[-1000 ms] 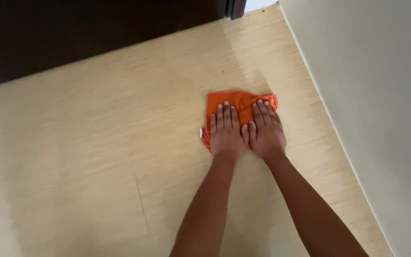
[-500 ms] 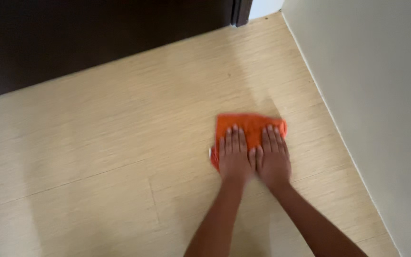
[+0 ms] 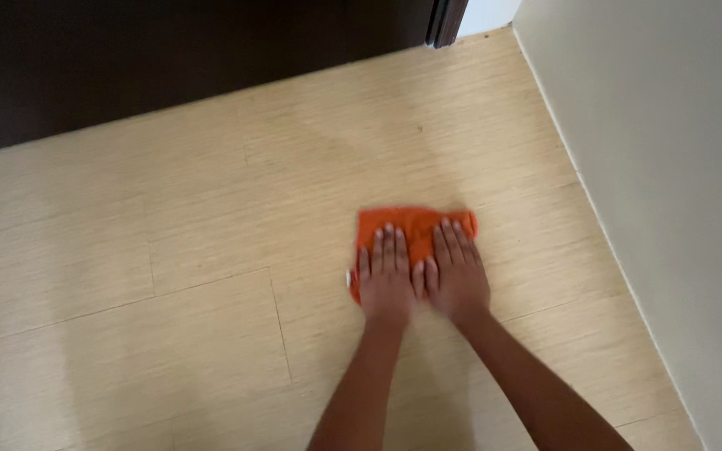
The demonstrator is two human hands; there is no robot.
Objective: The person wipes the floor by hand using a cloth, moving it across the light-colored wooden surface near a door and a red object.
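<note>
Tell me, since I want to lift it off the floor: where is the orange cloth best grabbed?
Probably the far edge of the orange cloth, approached from above. It lies flat, and the left hand and right hand press its near part, leaving only that edge free.

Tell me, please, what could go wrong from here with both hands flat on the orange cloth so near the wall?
1. The right hand is the one closer to the wall; a wide sideways stroke might knock the knuckles against it.
2. Both hands press on one small cloth on smooth floor; it could slide suddenly and tip the person forward.
3. The left hand partly overhangs the cloth, so the cloth may bunch up under the palms.
</note>
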